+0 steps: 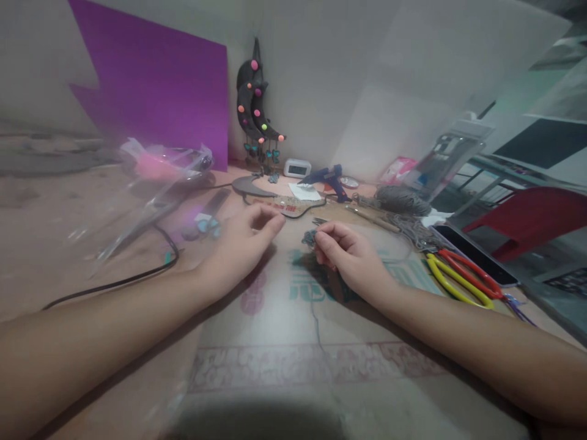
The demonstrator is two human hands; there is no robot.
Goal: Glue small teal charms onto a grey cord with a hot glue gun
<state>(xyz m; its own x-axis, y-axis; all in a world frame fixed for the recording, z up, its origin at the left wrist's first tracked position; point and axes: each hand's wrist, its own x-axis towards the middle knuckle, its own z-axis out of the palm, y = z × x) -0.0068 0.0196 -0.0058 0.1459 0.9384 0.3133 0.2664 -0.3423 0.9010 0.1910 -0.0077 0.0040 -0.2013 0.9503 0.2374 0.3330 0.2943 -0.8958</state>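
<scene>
Evidently, right hand (345, 252) pinches small grayish piece (308, 238); left hand (247, 239) half-curled, grip unclear.

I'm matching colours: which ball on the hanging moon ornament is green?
The ball low on the ornament, just above its two bottommost balls; it alone is yellow-green among pink, orange and purple ones.

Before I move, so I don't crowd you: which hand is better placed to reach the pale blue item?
Left, probably: the left hand is nearer that pale blue item, and nothing clearly shows in its fingers; the right hand pinches a small grey-green piece.
</scene>
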